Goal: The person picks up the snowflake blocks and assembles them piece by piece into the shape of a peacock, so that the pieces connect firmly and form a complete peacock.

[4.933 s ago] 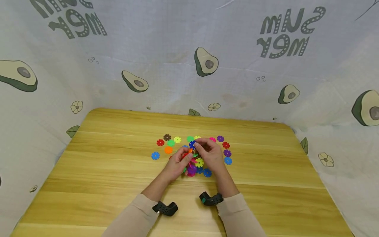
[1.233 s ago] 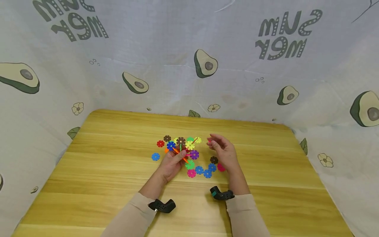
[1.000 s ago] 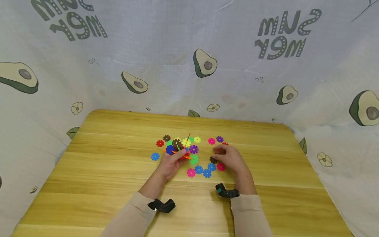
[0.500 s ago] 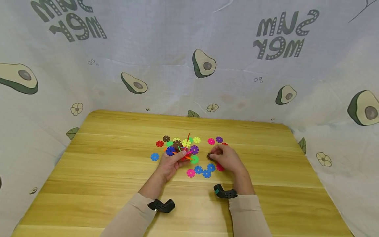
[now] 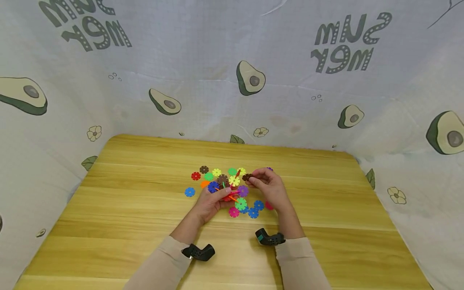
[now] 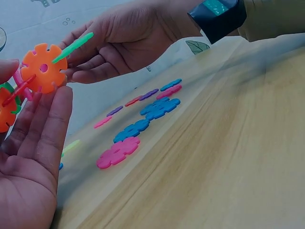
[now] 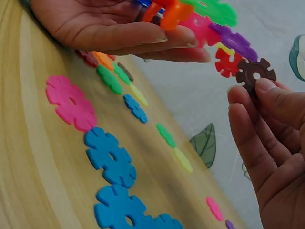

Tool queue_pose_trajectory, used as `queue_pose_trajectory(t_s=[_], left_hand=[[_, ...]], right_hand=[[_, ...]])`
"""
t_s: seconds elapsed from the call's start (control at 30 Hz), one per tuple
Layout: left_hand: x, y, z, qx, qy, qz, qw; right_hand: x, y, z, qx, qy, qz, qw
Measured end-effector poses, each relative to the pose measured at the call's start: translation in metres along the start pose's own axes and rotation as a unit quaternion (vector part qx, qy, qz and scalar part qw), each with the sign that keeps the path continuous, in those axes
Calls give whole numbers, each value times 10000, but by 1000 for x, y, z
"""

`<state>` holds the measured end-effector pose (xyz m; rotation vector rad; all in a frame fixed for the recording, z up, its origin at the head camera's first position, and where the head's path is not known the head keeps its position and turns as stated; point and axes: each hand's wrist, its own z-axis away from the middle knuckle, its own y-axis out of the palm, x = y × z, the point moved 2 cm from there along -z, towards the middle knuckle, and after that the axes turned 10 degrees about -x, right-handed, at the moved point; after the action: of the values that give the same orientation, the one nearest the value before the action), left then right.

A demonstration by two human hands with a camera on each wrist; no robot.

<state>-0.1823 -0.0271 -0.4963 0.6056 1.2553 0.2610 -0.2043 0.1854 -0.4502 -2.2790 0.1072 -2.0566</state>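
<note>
Near the middle of the head view, the left hand (image 5: 210, 203) holds a cluster of joined discs (image 5: 234, 181), its thumb clamped over the pieces and its fingers beneath. Just right of it, the right hand (image 5: 271, 188) pinches a brown disc (image 5: 247, 177) between thumb and fingertips (whether that disc touches the cluster, I cannot tell). Loose notched discs lie around both hands on the wooden table (image 5: 108, 221): a light-blue disc (image 5: 190, 192) and a red disc (image 5: 196, 176) to the left, a pink disc (image 5: 234, 212) and several blue ones below. The cluster overlaps one of those blue discs. The right hand and wrist stand in the way of others, so just the edge of a purple disc (image 5: 270, 168) shows above the knuckles. The cluster is cut off at the left edge of the left wrist view and at the top of the right wrist view. A printed cloth (image 5: 203, 48) fills the upper frame; both sleeves run off the bottom.
</note>
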Motion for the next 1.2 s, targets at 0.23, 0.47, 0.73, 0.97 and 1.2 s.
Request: queue_pose_trajectory(t_s=[0.23,0.47,0.73,0.97,1.2], left_hand=[[0,-2,0,91,-40,120,9999],[0,-2,-1,194,-4,97,9998],[0,-1,-1,178,-22,25,9998],[-1,0,1,221,-38,-195,9996],[0,-1,1,208,-54,-311,9993]], right_hand=[[-2,8,0,71,-119,-57,9999],[-2,10,2,-3,-236,465,9986],[-1,13,2,-23,-371,719,9967],[0,11,2,83,-350,952,9948],[-1,10,2,270,-464,1088,9926]])
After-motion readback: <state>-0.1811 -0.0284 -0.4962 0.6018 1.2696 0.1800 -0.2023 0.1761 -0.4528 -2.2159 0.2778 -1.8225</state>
